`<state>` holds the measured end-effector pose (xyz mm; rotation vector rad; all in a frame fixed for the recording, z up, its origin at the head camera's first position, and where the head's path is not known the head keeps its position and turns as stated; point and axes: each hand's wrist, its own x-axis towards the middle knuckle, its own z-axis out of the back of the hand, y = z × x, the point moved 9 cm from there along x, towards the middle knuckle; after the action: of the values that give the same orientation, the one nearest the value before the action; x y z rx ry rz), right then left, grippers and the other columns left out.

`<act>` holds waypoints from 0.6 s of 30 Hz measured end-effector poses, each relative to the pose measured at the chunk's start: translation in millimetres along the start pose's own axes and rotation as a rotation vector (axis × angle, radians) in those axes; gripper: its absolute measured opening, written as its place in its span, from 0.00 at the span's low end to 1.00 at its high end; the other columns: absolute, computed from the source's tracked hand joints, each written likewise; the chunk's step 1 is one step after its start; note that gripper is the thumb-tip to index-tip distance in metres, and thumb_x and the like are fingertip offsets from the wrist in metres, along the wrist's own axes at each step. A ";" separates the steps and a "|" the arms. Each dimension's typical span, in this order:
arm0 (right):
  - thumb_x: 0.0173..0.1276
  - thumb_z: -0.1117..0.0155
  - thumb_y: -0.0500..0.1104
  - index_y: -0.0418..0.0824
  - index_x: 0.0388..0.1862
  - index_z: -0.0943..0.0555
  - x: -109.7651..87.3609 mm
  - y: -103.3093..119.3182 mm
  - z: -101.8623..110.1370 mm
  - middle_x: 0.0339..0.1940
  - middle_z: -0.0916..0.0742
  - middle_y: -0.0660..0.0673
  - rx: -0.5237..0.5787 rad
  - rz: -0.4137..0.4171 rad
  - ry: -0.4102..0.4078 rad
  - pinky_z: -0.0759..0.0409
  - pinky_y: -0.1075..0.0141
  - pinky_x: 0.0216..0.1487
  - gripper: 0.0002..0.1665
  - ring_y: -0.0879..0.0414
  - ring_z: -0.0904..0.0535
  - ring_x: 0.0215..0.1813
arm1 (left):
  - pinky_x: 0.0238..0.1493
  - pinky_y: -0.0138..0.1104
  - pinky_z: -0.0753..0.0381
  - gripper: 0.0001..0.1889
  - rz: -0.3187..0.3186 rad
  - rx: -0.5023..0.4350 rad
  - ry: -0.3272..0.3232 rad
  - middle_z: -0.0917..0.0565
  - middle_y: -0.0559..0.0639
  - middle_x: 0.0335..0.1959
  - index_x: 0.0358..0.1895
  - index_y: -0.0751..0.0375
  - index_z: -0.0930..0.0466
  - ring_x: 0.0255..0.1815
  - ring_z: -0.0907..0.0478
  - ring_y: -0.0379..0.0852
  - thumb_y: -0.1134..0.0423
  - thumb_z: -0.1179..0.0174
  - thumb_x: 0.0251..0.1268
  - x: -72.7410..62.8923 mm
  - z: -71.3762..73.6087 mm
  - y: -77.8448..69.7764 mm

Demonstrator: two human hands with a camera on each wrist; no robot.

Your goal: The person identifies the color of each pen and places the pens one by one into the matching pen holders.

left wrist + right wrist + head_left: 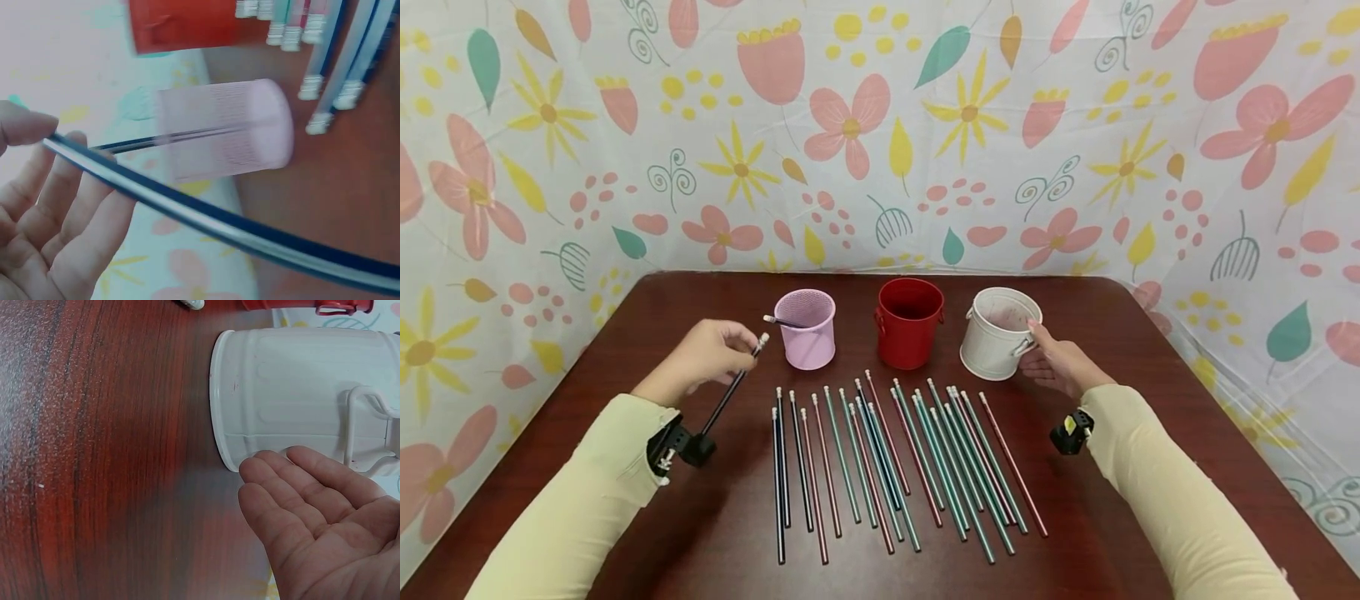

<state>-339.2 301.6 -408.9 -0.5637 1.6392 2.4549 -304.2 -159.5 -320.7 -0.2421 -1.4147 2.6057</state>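
Note:
My left hand (718, 354) pinches a dark blue pencil (730, 392) near its white eraser end, left of the lilac mesh pencil cup (810, 346). The pencil slants down toward the wrist. Another dark pencil (786, 322) leans in that cup, its eraser end sticking out over the left rim. My right hand (1060, 358) is beside the white bucket (992, 350), thumb at the rim by the wire handle. In the right wrist view its fingers (294, 494) lie fairly straight along the bucket's outer wall; the thumb is hidden there.
A red bucket (904, 337) stands between the cup and the white bucket. Several blue, red and green pencils (887, 467) lie side by side on the dark wooden table (715, 533), erasers facing the containers. A flower-print cloth (850, 200) hangs behind and at both sides.

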 end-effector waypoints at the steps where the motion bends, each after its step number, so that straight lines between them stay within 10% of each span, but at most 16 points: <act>1: 0.70 0.72 0.72 0.17 0.62 0.38 0.5 -0.1 0.1 0.61 0.26 0.25 0.001 -0.002 -0.002 0.34 0.49 0.66 0.57 0.36 0.32 0.65 | 0.28 0.38 0.17 0.11 -0.021 0.005 -0.037 0.18 0.52 0.30 0.40 0.76 0.22 0.26 0.23 0.39 0.73 0.39 0.53 -1.6 7.6 -7.5; 5: 0.70 0.71 0.72 0.17 0.63 0.39 0.6 -0.6 0.6 0.61 0.26 0.25 0.001 -0.006 -0.008 0.35 0.49 0.66 0.58 0.37 0.32 0.65 | 0.29 0.32 0.17 0.12 -0.094 -0.067 -0.270 0.17 0.51 0.32 0.42 0.78 0.23 0.26 0.22 0.33 0.74 0.39 0.56 -10.0 42.3 -29.7; 12: 0.70 0.72 0.72 0.16 0.63 0.39 0.2 1.6 -0.5 0.63 0.28 0.24 -0.005 0.004 -0.010 0.34 0.49 0.66 0.58 0.36 0.32 0.65 | 0.29 0.27 0.18 0.08 -0.245 -0.609 -0.716 0.21 0.48 0.28 0.35 0.64 0.23 0.26 0.20 0.37 0.79 0.39 0.55 -29.6 82.5 -33.9; 18: 0.71 0.72 0.71 0.15 0.62 0.38 0.0 1.7 0.3 0.61 0.27 0.23 0.004 0.006 -0.016 0.34 0.48 0.65 0.57 0.36 0.30 0.64 | 0.29 0.28 0.18 0.09 -0.417 -0.781 -0.904 0.23 0.53 0.28 0.31 0.62 0.24 0.28 0.22 0.42 0.80 0.39 0.55 -37.3 86.8 -38.3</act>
<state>-339.8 301.2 -407.3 -0.5380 1.6423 2.4533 -284.4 -217.9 -239.4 1.1418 -2.3505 1.7162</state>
